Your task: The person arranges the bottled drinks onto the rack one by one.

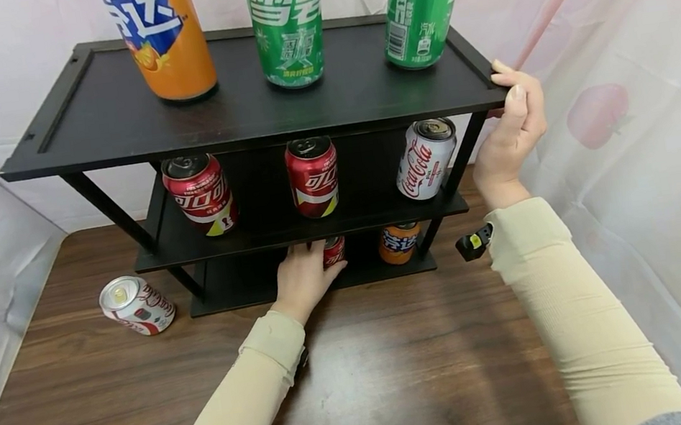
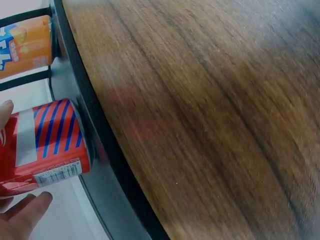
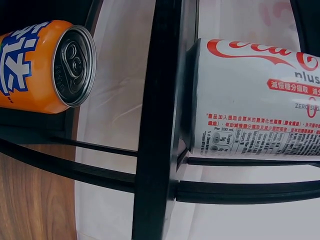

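Note:
A black three-tier shelf rack (image 1: 358,105) stands on the wooden table. On its bottom tier, my left hand (image 1: 300,280) is at a red can (image 1: 334,251), which it partly covers in the head view. The left wrist view shows this red can (image 2: 47,145) between the thumb on one side and the fingers on the other, its base at the tier board. My right hand (image 1: 511,127) grips the right front corner of the top tier, fingertips over the edge. No hand shows in the right wrist view.
Orange can (image 1: 176,43) and green cans (image 1: 290,27), (image 1: 424,5) stand on top. Red cola cans (image 1: 202,195), (image 1: 314,178) and a white Coca-Cola can (image 1: 427,159) occupy the middle tier. An orange can (image 1: 399,243) is below right; a white can (image 1: 137,306) sits left on the table.

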`<state>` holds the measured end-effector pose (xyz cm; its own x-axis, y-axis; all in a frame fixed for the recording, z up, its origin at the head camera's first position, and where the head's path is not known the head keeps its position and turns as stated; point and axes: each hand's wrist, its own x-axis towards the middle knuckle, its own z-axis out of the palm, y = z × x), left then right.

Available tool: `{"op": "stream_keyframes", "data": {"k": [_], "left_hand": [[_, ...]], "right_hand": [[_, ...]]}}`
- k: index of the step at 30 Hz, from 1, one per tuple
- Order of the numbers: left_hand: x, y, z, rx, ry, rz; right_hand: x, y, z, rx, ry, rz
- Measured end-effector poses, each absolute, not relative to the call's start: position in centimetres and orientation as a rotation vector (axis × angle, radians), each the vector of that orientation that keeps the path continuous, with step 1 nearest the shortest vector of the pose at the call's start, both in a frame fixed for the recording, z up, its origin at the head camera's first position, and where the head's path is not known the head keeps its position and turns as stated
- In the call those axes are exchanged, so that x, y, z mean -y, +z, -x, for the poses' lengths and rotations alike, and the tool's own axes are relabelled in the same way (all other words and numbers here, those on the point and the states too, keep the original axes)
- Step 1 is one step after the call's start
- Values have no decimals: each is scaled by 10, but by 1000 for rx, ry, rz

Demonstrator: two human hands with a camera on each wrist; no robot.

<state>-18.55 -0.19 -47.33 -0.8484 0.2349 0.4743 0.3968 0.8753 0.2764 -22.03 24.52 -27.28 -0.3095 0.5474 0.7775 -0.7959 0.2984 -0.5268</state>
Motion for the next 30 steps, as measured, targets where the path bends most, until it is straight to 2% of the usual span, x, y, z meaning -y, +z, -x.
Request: {"op": "stream_keyframes", "data": {"k": [30], "left_hand": [[37,-470,158,2536,-297,533]], "right_hand": [[-247,-274,221,1334,1351,-260]]}}
